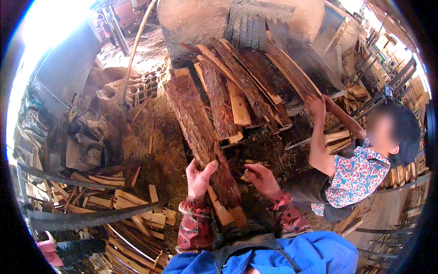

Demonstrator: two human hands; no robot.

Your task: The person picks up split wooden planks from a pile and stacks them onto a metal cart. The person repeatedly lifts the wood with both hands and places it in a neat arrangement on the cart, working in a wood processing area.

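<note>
A long, bark-covered wood slab (194,121) runs from in front of my body toward the far pile. My left hand (199,179) is closed around its near part, with the thumb across the bark. Just right of the slab is my right hand (263,181), its fingers curled and pinched on what looks like a small wood chip (246,176). Beyond lies a heap of bark slabs (244,86) on a dark machine bed. At the right, a co-worker's hands (315,105) grip another long slab (292,68) that reaches into the machine.
The co-worker (353,176) in a patterned shirt stands close on my right. A large dusty machine housing (196,23) rises ahead. Cut wood pieces (137,205) lie at lower left behind a metal rail (96,219). A long pole (134,50) leans at far left.
</note>
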